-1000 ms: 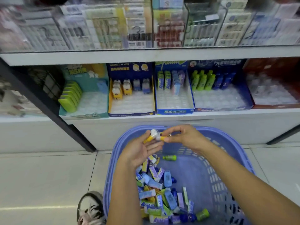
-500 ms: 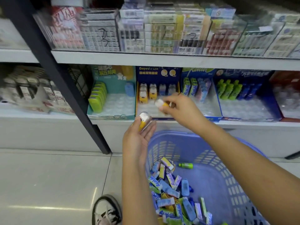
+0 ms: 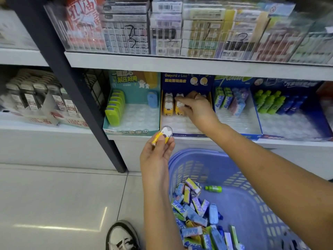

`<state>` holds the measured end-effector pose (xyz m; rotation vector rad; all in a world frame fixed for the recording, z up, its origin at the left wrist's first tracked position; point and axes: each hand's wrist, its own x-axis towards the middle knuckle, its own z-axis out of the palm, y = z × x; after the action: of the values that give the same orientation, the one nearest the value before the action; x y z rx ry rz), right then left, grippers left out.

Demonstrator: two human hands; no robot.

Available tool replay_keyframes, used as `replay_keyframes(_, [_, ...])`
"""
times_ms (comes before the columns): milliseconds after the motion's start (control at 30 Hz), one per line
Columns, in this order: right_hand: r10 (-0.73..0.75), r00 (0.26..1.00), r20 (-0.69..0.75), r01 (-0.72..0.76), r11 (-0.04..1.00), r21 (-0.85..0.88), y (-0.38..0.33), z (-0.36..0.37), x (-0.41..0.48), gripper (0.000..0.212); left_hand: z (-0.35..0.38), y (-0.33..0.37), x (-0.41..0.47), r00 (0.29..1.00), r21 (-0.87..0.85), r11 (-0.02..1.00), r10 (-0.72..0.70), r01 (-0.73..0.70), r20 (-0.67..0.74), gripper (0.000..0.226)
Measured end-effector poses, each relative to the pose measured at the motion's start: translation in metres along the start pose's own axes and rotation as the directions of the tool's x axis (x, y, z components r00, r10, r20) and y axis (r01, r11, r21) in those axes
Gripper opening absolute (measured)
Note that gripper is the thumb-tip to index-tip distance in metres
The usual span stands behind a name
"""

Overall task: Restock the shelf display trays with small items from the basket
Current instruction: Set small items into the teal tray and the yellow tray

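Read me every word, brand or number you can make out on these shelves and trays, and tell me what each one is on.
"Gaspard et Lisa": header of the dark blue tray.
"解压好用": header of the teal tray.
"3": handwritten twice on the clear shelf guard.
Too blurred to read: the stacked boxes above, and the wrappers in the basket.
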<state>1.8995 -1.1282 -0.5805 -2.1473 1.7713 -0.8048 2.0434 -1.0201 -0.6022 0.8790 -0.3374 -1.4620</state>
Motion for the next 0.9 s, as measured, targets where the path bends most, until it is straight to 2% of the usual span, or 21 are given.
replay_keyframes(200, [-0.014, 1.0, 0.015, 0.015, 0.998, -0.065, 0.005, 0.005, 0.005, 0.04, 0.003, -0.004, 0.002, 0.998, 0.076, 0.996, 0.049, -0.046, -0.031, 0.022])
replay_keyframes(367, [-0.044, 0.999, 0.02, 0.048, 0.962, -0.271, -0.005, -0.006, 0.006, 0.042, 0.012, -0.005, 0.003, 0.997, 0.098, 0.993, 0.071, -0.07, -0.014, 0.024])
replay_keyframes(400, [-0.058, 0.998, 0.013, 0.059, 0.966, -0.251, -0.009, -0.009, 0.002, 0.044, 0.013, -0.006, 0.003, 0.997, 0.096, 0.992, 0.08, -0.078, -0.015, 0.025])
replay_keyframes(433, [-0.049, 0.999, -0.007, 0.048, 0.986, -0.157, -0.014, -0.011, -0.005, 0.044, 0.014, -0.007, 0.003, 0.996, 0.093, 0.992, 0.092, -0.09, -0.017, 0.026])
replay_keyframes(500, [0.008, 1.0, 0.002, -0.008, 0.984, 0.179, -0.025, -0.016, -0.024, 0.04, 0.017, -0.007, 0.004, 0.992, 0.088, 0.989, 0.123, -0.121, -0.02, 0.024])
replay_keyframes(567, [0.038, 0.99, 0.139, -0.102, 0.869, 0.485, -0.033, -0.02, -0.042, 0.027, 0.02, -0.006, 0.005, 0.986, 0.107, 0.98, 0.165, -0.165, 0.012, 0.022])
replay_keyframes(600, [0.044, 0.982, 0.184, -0.143, 0.812, 0.566, -0.035, -0.021, -0.046, 0.021, 0.022, -0.006, 0.005, 0.982, 0.133, 0.973, 0.186, -0.189, 0.035, 0.021])
replay_keyframes(667, [0.08, 0.983, 0.164, -0.164, 0.778, 0.606, -0.034, -0.024, -0.046, 0.016, 0.024, -0.005, 0.005, 0.966, 0.275, 0.926, 0.252, -0.259, 0.062, 0.022])
replay_keyframes(700, [0.102, 0.989, 0.105, -0.145, 0.795, 0.59, -0.033, -0.024, -0.042, 0.016, 0.024, -0.006, 0.006, 0.947, 0.411, 0.856, 0.311, -0.313, 0.074, 0.026])
replay_keyframes(733, [0.116, 0.993, 0.024, -0.11, 0.83, 0.547, -0.031, -0.025, -0.036, 0.016, 0.025, -0.006, 0.006, 0.92, 0.564, 0.739, 0.376, -0.37, 0.11, 0.031])
replay_keyframes(800, [0.089, 0.991, -0.097, -0.039, 0.903, 0.429, -0.029, -0.024, -0.023, 0.017, 0.024, -0.009, 0.006, 0.86, 0.807, 0.399, 0.448, -0.436, 0.244, 0.038])
replay_keyframes(833, [0.055, 0.993, -0.106, -0.013, 0.932, 0.362, -0.029, -0.022, -0.016, 0.018, 0.024, -0.012, 0.006, 0.848, 0.861, 0.248, 0.425, -0.444, 0.315, 0.038])
replay_keyframes(867, [0.013, 0.997, -0.081, 0.01, 0.96, 0.282, -0.029, -0.019, -0.011, 0.018, 0.024, -0.016, 0.006, 0.855, 0.888, 0.147, 0.375, -0.435, 0.357, 0.037])
replay_keyframes(900, [-0.031, 0.999, -0.038, 0.038, 0.98, 0.194, -0.028, -0.015, -0.007, 0.019, 0.023, -0.018, 0.005, 0.871, 0.905, 0.092, 0.326, -0.416, 0.367, 0.036])
